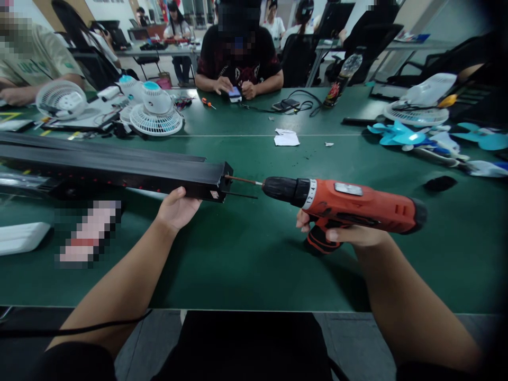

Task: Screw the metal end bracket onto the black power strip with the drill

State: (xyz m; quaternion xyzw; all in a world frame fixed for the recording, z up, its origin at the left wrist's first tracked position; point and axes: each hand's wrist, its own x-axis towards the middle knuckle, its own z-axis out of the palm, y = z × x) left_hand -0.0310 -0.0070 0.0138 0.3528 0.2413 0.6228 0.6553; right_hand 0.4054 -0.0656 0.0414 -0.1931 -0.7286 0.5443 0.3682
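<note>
My right hand (357,236) is wrapped round the handle of a red and black cordless drill (357,203), which points left. From its chuck a thin brownish rod (242,180) runs to the end of a long black square tube (186,174). Below that rod, a second dark rod (246,196) sticks out of the same end. My left hand (180,210) grips the tube from underneath near this end, its thumb on the near side and its other fingers mostly hidden. Whether the first rod's tip is inside the tube or only touching it, I cannot tell.
White fan parts (156,119) stand at the back left, and blue fan blades (397,132) lie at the right. Across the green table (254,254) a person handles a phone (235,95). Beyond are a small screwdriver (207,102), white paper (286,137) and a bottle (337,87).
</note>
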